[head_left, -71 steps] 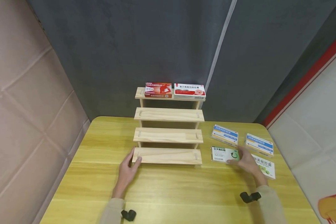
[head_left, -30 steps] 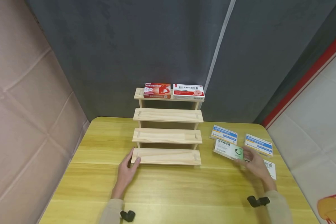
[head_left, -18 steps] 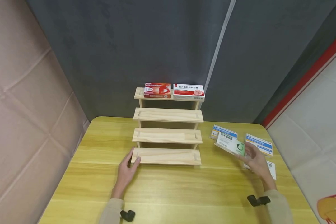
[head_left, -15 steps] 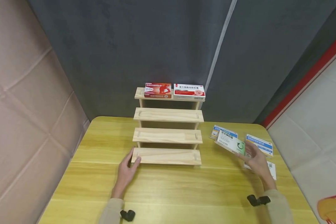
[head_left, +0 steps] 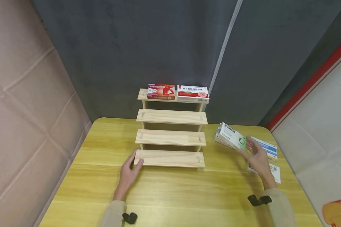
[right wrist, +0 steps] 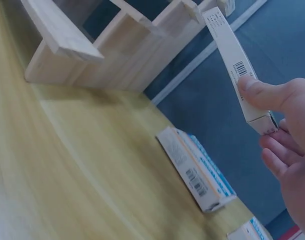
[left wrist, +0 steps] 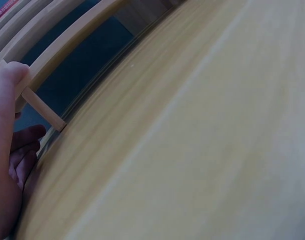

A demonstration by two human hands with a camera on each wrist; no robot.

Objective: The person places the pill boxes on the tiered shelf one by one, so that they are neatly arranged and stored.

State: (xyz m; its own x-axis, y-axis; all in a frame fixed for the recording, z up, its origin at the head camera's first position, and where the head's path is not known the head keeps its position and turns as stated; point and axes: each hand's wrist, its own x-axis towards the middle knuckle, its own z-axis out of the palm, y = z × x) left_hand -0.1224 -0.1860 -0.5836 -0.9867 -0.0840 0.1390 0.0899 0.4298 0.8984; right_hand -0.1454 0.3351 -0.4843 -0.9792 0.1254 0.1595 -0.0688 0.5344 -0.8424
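Note:
My right hand (head_left: 257, 157) pinches one end of a white and green medicine box (head_left: 230, 136), thumb on one side and fingers on the other. The right wrist view shows this medicine box (right wrist: 232, 55) raised off the table, tilted. In the head view it covers most of a blue and white medicine box lying behind it; that blue and white box (right wrist: 192, 167) shows in the right wrist view. My left hand (head_left: 128, 175) grips the left end of the lowest step of a four-step wooden display shelf (head_left: 170, 158), thumb over the board's edge and fingers beside it.
A red medicine box (head_left: 161, 92) and a red and white one (head_left: 192, 93) lie on the top step. At the right of the wooden table (head_left: 170, 195) are another blue and white box (head_left: 268, 148) and a white box (head_left: 274, 173), partly behind my right hand. A dark grey wall (head_left: 147, 47) stands behind.
My right hand has lifted the white and green medicine box off the table and carried it back, over the nearer-left blue and white box. My left hand stays on the shelf.

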